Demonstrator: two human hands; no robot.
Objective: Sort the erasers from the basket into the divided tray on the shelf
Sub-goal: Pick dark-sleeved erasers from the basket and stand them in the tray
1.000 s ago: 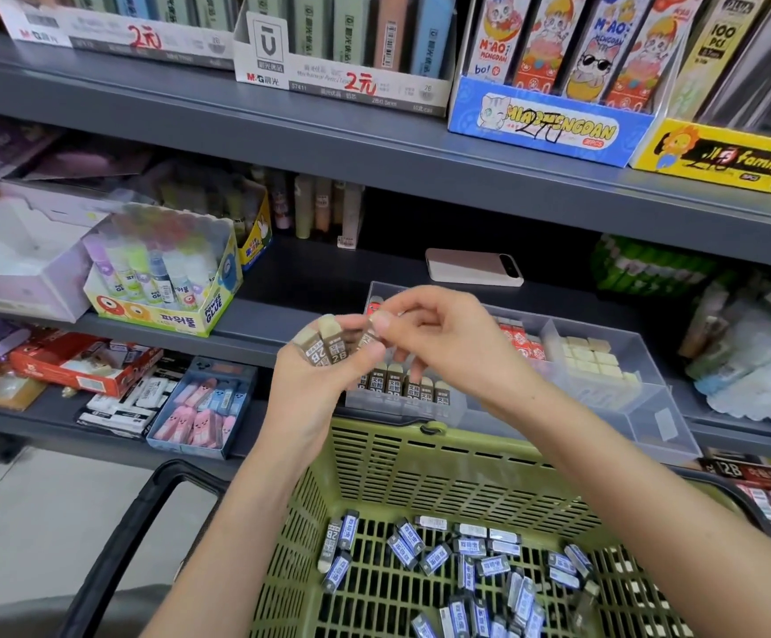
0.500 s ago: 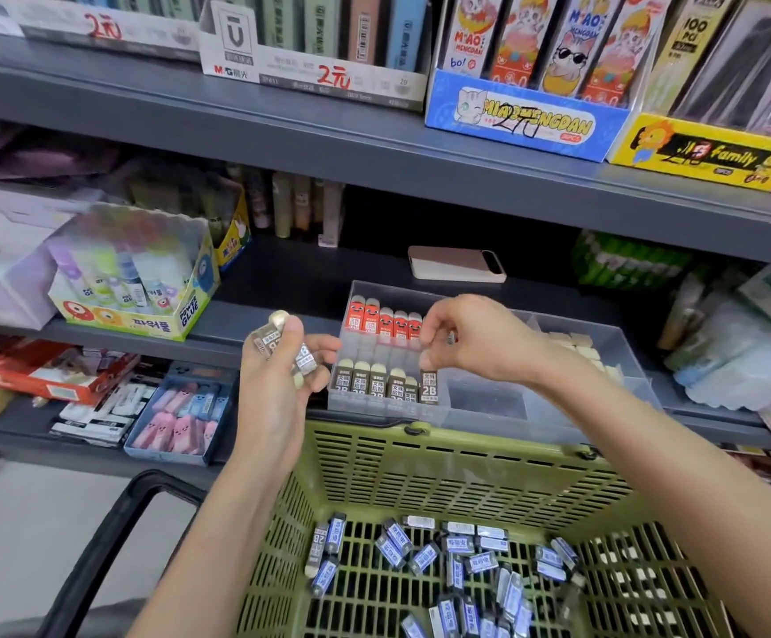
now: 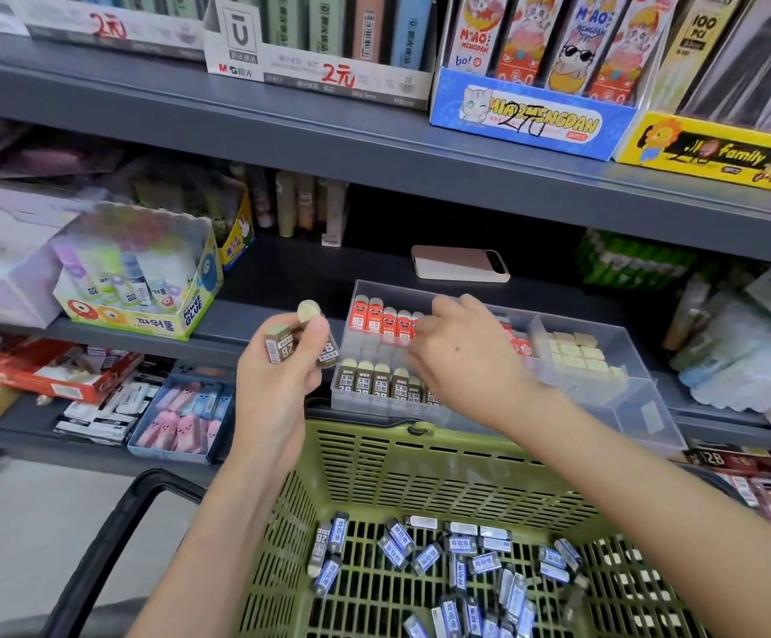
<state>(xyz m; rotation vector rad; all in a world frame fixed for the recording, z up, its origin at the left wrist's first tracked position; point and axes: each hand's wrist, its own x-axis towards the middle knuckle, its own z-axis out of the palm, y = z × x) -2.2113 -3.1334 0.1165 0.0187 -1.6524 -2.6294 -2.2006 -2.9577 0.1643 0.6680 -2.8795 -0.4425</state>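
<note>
Grey shop shelf (image 3: 282, 278) stocked with stationery. Left fingers (image 3: 314, 333) clench a few brown-sleeved erasers (image 3: 282, 345), with the left hand (image 3: 278, 384) raised just left of the tray (image 3: 641, 407). Right fingers (image 3: 425, 333) are blurred over the tray's rear-left cell, so whether they grasp anything cannot be told. The right hand (image 3: 466, 361) hovers above the brown row (image 3: 381, 384) standing upright in the front-left cell. Red erasers (image 3: 381, 322) stand behind it, and cream ones (image 3: 572, 356) fill a right cell. Below, the green basket (image 3: 420, 472) holds loose blue-sleeved erasers (image 3: 466, 559)

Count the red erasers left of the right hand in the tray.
5 red erasers in one row, in the back left compartment of the tray; the right hand may hide more.
</note>
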